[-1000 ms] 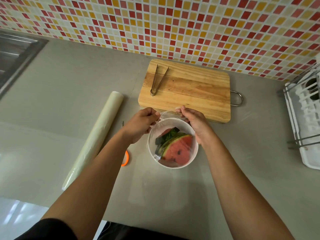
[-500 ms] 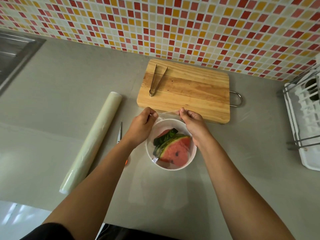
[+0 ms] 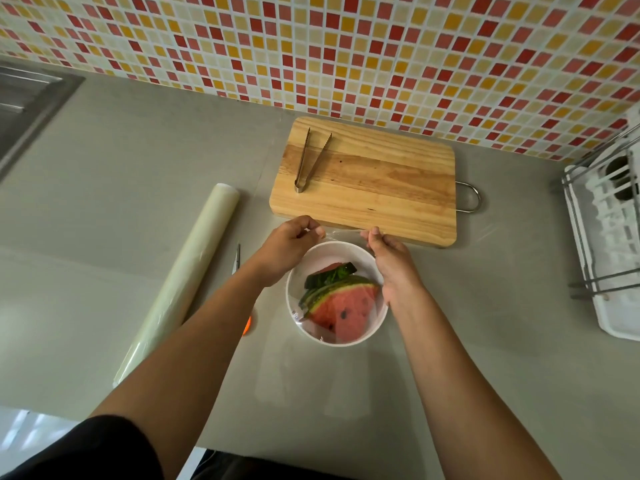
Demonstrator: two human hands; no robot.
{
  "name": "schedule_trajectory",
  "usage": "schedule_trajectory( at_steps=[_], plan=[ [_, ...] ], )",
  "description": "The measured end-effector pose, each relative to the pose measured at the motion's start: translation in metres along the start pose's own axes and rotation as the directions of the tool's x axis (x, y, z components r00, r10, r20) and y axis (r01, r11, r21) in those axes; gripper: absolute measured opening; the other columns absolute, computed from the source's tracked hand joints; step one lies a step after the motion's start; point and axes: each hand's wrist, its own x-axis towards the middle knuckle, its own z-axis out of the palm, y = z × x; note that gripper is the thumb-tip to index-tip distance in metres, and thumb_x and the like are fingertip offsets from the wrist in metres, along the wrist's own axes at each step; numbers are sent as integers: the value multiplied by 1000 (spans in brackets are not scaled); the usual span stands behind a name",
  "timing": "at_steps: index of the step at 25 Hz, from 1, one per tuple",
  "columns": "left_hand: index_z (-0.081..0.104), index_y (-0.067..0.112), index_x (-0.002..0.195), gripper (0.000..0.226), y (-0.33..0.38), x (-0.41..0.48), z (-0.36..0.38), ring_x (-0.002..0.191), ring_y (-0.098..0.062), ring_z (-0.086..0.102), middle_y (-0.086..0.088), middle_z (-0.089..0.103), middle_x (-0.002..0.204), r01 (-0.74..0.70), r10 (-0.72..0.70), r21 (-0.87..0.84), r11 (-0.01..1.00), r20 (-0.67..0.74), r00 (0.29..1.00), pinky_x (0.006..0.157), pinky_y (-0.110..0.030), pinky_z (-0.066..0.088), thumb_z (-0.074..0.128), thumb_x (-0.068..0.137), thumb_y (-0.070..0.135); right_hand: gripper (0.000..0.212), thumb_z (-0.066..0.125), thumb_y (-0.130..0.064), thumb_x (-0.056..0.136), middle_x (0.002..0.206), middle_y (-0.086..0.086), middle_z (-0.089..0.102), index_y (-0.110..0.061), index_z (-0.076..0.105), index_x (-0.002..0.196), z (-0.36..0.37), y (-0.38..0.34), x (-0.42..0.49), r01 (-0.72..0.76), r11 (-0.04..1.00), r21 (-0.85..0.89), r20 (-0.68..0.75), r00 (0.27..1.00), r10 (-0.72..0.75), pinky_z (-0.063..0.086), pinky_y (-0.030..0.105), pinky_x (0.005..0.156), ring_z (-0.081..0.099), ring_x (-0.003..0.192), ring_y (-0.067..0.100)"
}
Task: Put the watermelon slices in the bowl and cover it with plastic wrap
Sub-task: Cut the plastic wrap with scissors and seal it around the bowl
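A white bowl (image 3: 347, 342) sits on a grey bench (image 3: 104, 174), just in front of a wooden board (image 3: 381, 188) with metal tongs (image 3: 309, 162) lying on it. Watermelon slices (image 3: 343, 308) are inside the bowl, their red flesh and green rind showing through a clear sheet of wrap (image 3: 342, 233) drawn over the top. Both hands are at the bowl's far side. The left hand (image 3: 289, 245) and right hand (image 3: 393, 263) each have their fingers curled and pinch the far edge of the wrap, which runs taut between them. The sheet's near part seems to lie loose on the bench. A roll (image 3: 183, 278) of wrap lies to the left, with scissors (image 3: 237, 258) beside it. The wrap looks very light, thin and clingy, apt to crease or stick to itself. It is best held at its corners, pulled evenly, then pressed against the bowl's outer wall under the rim. The bowl looks stiff but light enough to slide if tugged.
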Motion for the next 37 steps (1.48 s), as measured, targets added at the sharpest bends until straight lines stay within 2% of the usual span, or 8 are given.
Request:
schedule_trajectory(
  at_steps=[10, 14, 17, 24, 27, 31, 33, 37],
  plan=[
    [78, 22, 70, 16, -10, 1, 6, 64, -12, 69, 3, 74, 71, 233, -259, -300, 925, -50, 964, 54, -23, 53, 70, 83, 17, 27, 60, -30, 89, 76, -2, 70, -22, 71, 66, 1, -3, 2, -191, 974, -121, -97, 979, 179, 39, 18, 45, 60, 61, 14],
    [77, 25, 88, 26, -14, -1, 12, 73, -20, 71, -1, 76, 81, 267, -339, -456, 849, -83, 937, 60, -27, 56, 61, 82, 6, 25, 58, -8, 85, 98, -7, 62, -18, 67, 106, 4, 0, 5, -157, 986, -57, -142, 979, 147, 36, 12, 43, 52, 68, 1],
    [78, 30, 85, 46, -18, 1, 14, 70, -18, 68, 6, 72, 66, 230, -313, -482, 845, -97, 945, 60, -26, 55, 48, 83, -5, 43, 49, -3, 87, 120, -2, 57, -19, 55, 127, 3, 3, 5, -149, 985, -82, -147, 980, 136, 40, 17, 67, 54, 86, 11],
    [73, 23, 86, 45, -12, 0, 7, 75, -15, 64, 2, 66, 83, 216, -253, -276, 937, -107, 962, 55, -19, 54, 45, 84, -14, 53, 28, 8, 87, 127, 5, 55, -19, 55, 123, -2, 3, 18, -253, 962, -107, -162, 959, 234, 45, 41, 101, 55, 113, 26],
    [71, 20, 100, 37, -10, -8, 0, 88, -14, 60, 0, 66, 101, 261, -226, 57, 964, -346, 911, 73, -21, 52, 47, 85, -5, 54, 27, 10, 87, 109, -1, 53, -14, 54, 128, -12, -1, 15, -211, 975, 63, -194, 956, 219, 44, 29, 88, 51, 97, 16],
    [62, 24, 119, 30, -18, -51, 4, 103, -9, 64, 6, 66, 115, -48, -50, -183, 982, -494, 868, 84, -19, 50, 39, 99, 30, 37, 34, -42, 89, 111, -13, 64, -32, 60, 114, -25, 4, -15, 336, 940, 58, 15, 941, -337, 39, 10, 88, 58, 107, -1],
    [54, 33, 130, 51, -20, -68, 18, 118, 4, 53, 18, 59, 126, -127, 50, -225, 966, -319, 946, 93, -9, 43, 25, 96, 57, 55, 24, -78, 80, 127, -17, 58, -48, 58, 112, -22, 17, -32, 405, 914, -32, 255, 887, -385, 39, 15, 99, 50, 122, 1],
    [57, 39, 125, 61, -21, -66, 35, 114, -4, 56, 8, 63, 119, -68, 30, -153, 986, -234, 972, 97, -28, 46, 11, 92, 61, 78, 17, -92, 64, 118, -10, 64, -47, 63, 107, -12, 32, -36, 403, 911, -87, 235, 897, -374, 52, 29, 86, 62, 107, 9]
  ],
)
